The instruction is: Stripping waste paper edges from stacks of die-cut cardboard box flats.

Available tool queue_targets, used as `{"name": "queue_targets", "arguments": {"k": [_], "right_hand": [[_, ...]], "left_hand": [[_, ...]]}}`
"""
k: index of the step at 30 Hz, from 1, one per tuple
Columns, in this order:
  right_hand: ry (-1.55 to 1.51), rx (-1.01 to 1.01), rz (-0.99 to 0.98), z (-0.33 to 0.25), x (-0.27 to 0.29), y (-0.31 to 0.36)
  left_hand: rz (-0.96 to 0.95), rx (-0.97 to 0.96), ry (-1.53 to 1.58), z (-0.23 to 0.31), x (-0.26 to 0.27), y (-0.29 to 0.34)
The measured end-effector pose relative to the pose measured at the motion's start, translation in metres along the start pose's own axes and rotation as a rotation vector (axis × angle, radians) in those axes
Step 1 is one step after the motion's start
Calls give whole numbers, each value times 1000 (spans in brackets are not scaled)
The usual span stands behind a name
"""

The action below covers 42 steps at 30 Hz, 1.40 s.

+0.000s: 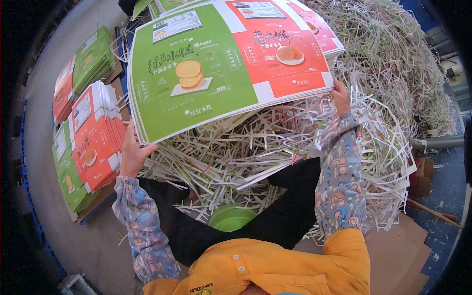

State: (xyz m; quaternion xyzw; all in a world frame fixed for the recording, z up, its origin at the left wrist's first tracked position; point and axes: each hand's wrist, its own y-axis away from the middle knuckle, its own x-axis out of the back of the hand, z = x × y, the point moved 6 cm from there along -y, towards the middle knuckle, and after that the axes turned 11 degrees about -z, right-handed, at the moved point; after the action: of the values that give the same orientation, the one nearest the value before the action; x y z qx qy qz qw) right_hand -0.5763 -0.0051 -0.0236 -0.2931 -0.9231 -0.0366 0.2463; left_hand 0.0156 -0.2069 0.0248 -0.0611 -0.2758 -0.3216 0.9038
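"Several large printed sheets (226,61), green and orange-red, lay one on another in front of the person. Where exactly?"

"Over the near part of the shredded paper (265,140), their near edge just above the strips. Whether anything bore them at the far side could not be told."

"And the hands?"

"The left hand (133,153) was wrapped about the near-left corner, its thumb along the near edge and its fingers up the left side. The right hand (340,98) was curled at the near-right corner; how much of it reached underneath was hidden."

"So which step was that?"

"Holding and steadying the bundle by its near corners, by the look of it. The next move seemed to call for both hands working together, with the corners level, since the sheets were broad and their edges slightly fanned at the left, so they could have slid apart."

"What stood around them?"

"A green tub (232,218) sat between the person's legs, nearer the body than the strips. Toward the left edge of the floor (105,250) stood more piles, a front pair (98,140) and a back pair (83,69), in the same two colours."

"And the other side?"

"Toward the floor's right edge a grey pipe (437,142) ran beside the strips, a wooden stick (432,212) lay nearer, and flat cardboard (396,250) covered the near-right part."
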Motion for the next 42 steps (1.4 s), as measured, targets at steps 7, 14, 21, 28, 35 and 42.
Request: {"name": "queue_targets", "arguments": {"k": [7,14,21,28,35,42], "right_hand": [[-142,38,-96,-4,2,12],[-256,-47,97,4,-9,18],[-236,-122,77,-3,-22,19],[-515,-17,345,3,2,14],[-670,127,389,-11,21,9],[-274,-9,106,-4,5,11]], "left_hand": [[-19,31,2,1,2,-1],[-107,-25,301,-10,-6,-4],[93,141,455,-30,-17,-22],[138,150,682,-47,-9,-18],[121,39,1145,-36,-6,-13],[63,81,1230,-26,-32,-9]]}}
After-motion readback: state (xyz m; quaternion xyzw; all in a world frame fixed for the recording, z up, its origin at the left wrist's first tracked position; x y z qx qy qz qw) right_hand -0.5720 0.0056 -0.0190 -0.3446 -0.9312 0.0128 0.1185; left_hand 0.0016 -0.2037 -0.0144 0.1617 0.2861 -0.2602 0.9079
